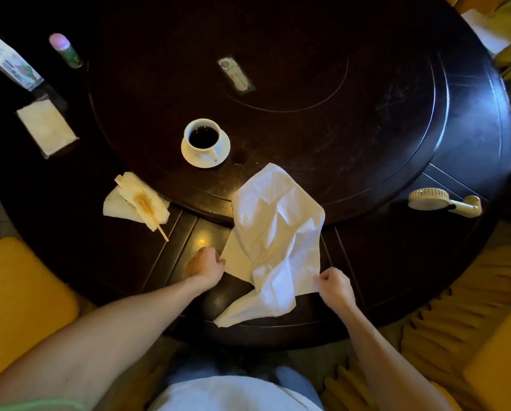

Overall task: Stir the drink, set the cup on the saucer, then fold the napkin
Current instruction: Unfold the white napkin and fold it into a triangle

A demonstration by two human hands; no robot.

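A white cup [202, 137] of dark drink stands on a white saucer [223, 149] near the middle of the dark round table [367, 129]. A large white napkin [273, 232] lies crumpled and partly spread at the table's near edge. My left hand [205, 264] pinches its left corner. My right hand [334, 284] pinches its right lower edge. A wooden stir stick [153, 215] rests on a stained tissue [135, 200] to the left of the napkin.
A small hand-held fan [444, 201] lies at the right. A tissue pack [45, 129], a carton [10, 62] and a small bottle [64, 50] sit at the far left. A remote control [236, 75] lies beyond the cup. Yellow chairs [20, 301] flank the table.
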